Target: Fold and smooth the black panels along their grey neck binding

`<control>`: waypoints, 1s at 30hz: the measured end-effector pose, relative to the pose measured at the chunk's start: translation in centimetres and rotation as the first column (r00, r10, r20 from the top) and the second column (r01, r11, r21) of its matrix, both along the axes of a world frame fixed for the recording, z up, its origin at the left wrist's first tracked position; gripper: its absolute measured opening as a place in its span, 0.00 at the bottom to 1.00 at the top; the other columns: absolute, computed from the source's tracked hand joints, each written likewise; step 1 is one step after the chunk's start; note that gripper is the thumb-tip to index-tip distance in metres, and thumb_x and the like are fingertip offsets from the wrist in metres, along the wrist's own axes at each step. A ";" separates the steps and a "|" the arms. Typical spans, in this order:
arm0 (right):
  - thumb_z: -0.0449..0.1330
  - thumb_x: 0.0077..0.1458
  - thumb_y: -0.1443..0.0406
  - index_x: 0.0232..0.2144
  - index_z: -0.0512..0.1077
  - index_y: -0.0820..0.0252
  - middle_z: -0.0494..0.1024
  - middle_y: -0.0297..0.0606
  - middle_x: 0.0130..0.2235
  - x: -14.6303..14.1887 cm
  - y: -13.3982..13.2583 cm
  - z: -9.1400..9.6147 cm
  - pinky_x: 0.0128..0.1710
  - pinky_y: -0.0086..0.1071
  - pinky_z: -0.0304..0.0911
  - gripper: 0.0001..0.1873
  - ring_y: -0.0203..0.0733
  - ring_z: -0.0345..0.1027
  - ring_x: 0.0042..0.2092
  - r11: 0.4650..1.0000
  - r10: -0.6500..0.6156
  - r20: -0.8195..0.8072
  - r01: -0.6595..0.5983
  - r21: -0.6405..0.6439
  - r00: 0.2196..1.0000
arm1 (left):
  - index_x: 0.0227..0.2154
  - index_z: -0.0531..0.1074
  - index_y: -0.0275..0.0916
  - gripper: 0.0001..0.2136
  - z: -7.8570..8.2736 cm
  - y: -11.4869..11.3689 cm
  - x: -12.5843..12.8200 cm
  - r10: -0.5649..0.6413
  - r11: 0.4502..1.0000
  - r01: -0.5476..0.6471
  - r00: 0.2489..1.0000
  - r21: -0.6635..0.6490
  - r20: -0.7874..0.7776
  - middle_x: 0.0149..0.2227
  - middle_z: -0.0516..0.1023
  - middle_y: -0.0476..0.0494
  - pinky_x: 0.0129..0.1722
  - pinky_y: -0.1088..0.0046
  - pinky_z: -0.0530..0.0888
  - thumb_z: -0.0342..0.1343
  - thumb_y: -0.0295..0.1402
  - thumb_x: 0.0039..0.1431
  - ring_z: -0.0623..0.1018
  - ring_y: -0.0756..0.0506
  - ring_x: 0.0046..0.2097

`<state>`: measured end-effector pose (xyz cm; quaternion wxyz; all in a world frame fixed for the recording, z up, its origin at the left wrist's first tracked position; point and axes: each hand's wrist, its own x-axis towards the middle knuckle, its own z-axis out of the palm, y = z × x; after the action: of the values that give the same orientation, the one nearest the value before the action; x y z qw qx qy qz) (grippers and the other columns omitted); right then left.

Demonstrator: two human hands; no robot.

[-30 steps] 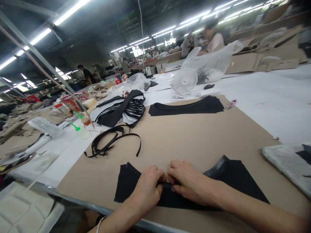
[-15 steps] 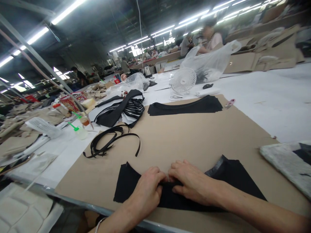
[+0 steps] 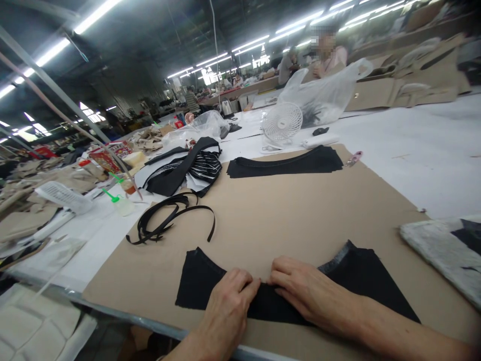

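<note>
A black curved fabric piece (image 3: 205, 281) lies flat on the brown sheet in front of me. Its concave upper edge is folded over, with a shiny strip showing toward the right end. My left hand (image 3: 233, 301) is closed at the middle of that edge, thumb and forefinger pinched on it. Just to the right, my right hand (image 3: 300, 286) has its fingers bent over the same edge, closed on the cloth. A short stretch of edge shows between the two hands. The fabric under my palms is hidden.
Black curved pieces (image 3: 285, 163) lie at the sheet's far side, near a white fan (image 3: 282, 123). Black strips (image 3: 165, 220) and a black-and-white bundle (image 3: 184, 170) lie left. Green-tipped bottles (image 3: 120, 204) stand beyond. A pale padded board (image 3: 436, 245) sits right; co-workers are in the background.
My hands have moved slightly apart along the folded edge, the right one to the right. My left thumb now lies along the edge. The camera view has shifted slightly.
</note>
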<state>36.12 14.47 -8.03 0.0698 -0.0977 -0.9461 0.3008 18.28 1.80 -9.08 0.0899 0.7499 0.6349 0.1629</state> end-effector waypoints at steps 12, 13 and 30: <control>0.48 0.61 0.75 0.38 0.68 0.62 0.69 0.40 0.37 1.6 0.6 -2.3 0.40 0.35 0.57 0.10 0.42 0.60 0.38 0.952 0.132 -0.032 -0.117 0.284 0.991 | 0.57 0.64 0.31 0.25 -2.5 -2.5 0.0 -0.031 0.937 0.142 0.944 0.319 -0.328 0.50 0.74 0.36 0.49 0.63 0.73 0.42 0.21 0.55 0.71 0.41 0.53; 0.48 0.61 0.75 0.39 0.68 0.63 0.70 0.40 0.37 1.8 0.6 -2.4 0.40 0.35 0.57 0.11 0.42 0.60 0.38 0.945 0.142 -0.043 -0.122 0.303 0.989 | 0.57 0.64 0.32 0.25 -2.4 -2.5 0.1 -0.026 0.935 0.139 0.944 0.325 -0.328 0.50 0.74 0.36 0.50 0.63 0.73 0.42 0.20 0.55 0.71 0.41 0.53; 0.51 0.60 0.75 0.41 0.68 0.62 0.70 0.39 0.37 2.6 0.7 -1.8 0.40 0.36 0.56 0.10 0.43 0.60 0.37 0.919 0.165 -0.065 -0.129 0.374 0.984 | 0.57 0.67 0.42 0.27 -3.7 -2.5 1.2 0.106 0.914 -0.003 0.967 0.406 -0.231 0.48 0.74 0.41 0.57 0.59 0.63 0.42 0.22 0.54 0.70 0.42 0.53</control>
<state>38.67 15.15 -9.85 0.1091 0.0028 -0.9859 0.1268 19.45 -0.66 -12.79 -0.1508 0.7486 0.6148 0.1972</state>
